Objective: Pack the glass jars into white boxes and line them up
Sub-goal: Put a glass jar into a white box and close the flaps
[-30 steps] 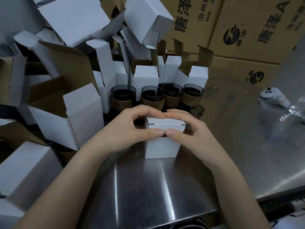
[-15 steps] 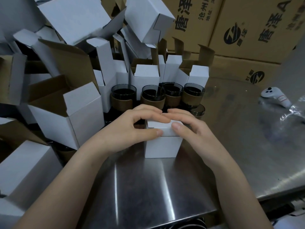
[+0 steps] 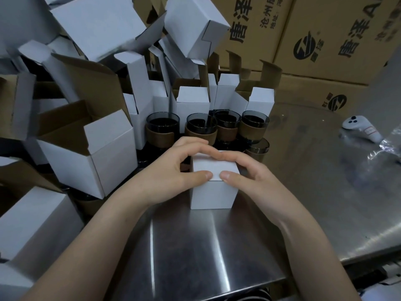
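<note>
Steel table [image 3: 195, 246] — closed white box [image 3: 213, 194]

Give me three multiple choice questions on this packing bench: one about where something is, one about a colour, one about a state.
1. Where does the white controller lie?
A. Inside an open box. B. On the steel table, far right. C. On a carton.
2. What colour are the sleeves round the glass jars?
A. Brown. B. Red. C. Green.
3. How is the top of the small white box between the left hand and right hand?
A. Wide open. B. Torn off. C. Closed flat.
1 B, it rests on bare steel at right; 2 A, each jar wears a brown band; 3 C, the lid lies flat between the curled fingers.
</note>
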`<action>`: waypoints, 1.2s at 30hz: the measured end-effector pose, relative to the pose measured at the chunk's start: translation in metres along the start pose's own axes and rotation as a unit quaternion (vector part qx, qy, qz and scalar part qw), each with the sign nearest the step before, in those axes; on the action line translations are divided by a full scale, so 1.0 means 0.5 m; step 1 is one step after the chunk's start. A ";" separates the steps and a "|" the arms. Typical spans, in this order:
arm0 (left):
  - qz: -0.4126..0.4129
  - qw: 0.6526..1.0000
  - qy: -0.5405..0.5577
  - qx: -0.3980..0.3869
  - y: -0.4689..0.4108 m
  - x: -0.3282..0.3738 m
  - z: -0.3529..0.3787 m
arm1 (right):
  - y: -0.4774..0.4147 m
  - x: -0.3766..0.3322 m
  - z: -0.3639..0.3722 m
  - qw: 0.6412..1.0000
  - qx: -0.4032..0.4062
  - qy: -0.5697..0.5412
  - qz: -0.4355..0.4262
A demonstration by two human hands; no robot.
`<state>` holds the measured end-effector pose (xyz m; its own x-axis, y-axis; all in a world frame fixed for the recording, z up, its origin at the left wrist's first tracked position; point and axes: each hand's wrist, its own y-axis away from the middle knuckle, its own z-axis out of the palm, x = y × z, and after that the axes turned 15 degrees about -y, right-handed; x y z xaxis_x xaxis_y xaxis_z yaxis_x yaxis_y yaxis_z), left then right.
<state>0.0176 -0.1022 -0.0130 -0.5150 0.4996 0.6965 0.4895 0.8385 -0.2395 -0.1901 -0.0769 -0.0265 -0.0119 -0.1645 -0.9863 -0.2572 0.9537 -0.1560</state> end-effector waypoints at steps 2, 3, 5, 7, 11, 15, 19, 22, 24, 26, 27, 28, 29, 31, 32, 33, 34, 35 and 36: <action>-0.001 1.000 0.003 0.003 -0.001 0.001 0.001 | 0.001 0.002 0.003 1.000 0.006 -0.006 0.001; -0.001 1.000 0.005 0.004 -0.001 0.001 0.002 | 0.001 0.004 0.005 1.000 0.008 -0.009 -0.002; -0.002 1.000 0.007 0.001 -0.001 0.001 0.002 | 0.003 0.009 0.007 1.000 0.007 -0.004 -0.012; -0.003 1.000 0.013 -0.003 0.000 0.001 0.000 | 0.006 0.014 0.003 1.000 -0.001 0.011 -0.012; -0.005 0.999 0.035 -0.003 0.001 0.000 -0.002 | 0.015 0.020 -0.003 0.999 -0.028 0.023 -0.006; -0.001 0.999 0.044 -0.007 0.002 0.005 0.000 | 0.028 0.023 -0.008 0.999 0.022 0.026 -0.033; -0.003 0.996 0.090 -0.019 0.002 0.013 0.010 | 0.057 0.017 -0.021 0.999 0.036 0.019 -0.031; -0.005 0.993 0.115 -0.023 0.002 0.017 0.020 | 0.080 0.008 -0.042 0.998 0.043 0.044 -0.029; -0.005 0.993 0.113 -0.029 0.002 0.016 0.026 | 0.096 0.001 -0.064 0.996 0.050 0.066 -0.026; -0.006 0.994 0.103 -0.036 0.001 0.014 0.030 | 0.109 -0.007 -0.085 0.994 0.070 0.078 -0.026; -0.006 0.994 0.097 -0.039 0.001 0.014 0.033 | 0.115 -0.009 -0.097 0.993 0.086 0.077 -0.031; -0.007 0.995 0.091 -0.042 0.001 0.013 0.035 | 0.119 -0.011 -0.109 0.991 0.107 0.074 -0.038; -0.009 0.995 0.085 -0.045 0.000 0.012 0.038 | 0.123 -0.011 -0.122 0.988 0.130 0.076 -0.045; -0.015 0.996 0.070 -0.048 -0.001 0.011 0.044 | 0.130 -0.011 -0.150 0.978 0.172 0.104 -0.049; -0.020 0.997 0.061 -0.050 -0.002 0.010 0.047 | 0.132 -0.010 -0.164 0.973 0.192 0.123 -0.047; -0.025 0.997 0.050 -0.052 -0.002 0.008 0.049 | 0.133 -0.009 -0.180 0.966 0.213 0.140 -0.044; -0.030 0.997 0.040 -0.055 -0.002 0.007 0.051 | 0.133 -0.008 -0.194 0.958 0.238 0.157 -0.040; -0.032 0.997 0.033 -0.057 -0.002 0.006 0.052 | 0.131 -0.008 -0.207 0.947 0.265 0.177 -0.037; -0.033 0.997 0.027 -0.059 -0.002 0.005 0.054 | 0.128 -0.009 -0.221 0.935 0.292 0.199 -0.033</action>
<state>-0.0031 -0.0962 -0.0293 -0.5108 0.4293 0.7448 0.5368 0.8360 -0.1137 -0.3131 -0.0429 -0.0263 -0.4039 -0.1979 -0.8931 0.3001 0.8936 -0.3338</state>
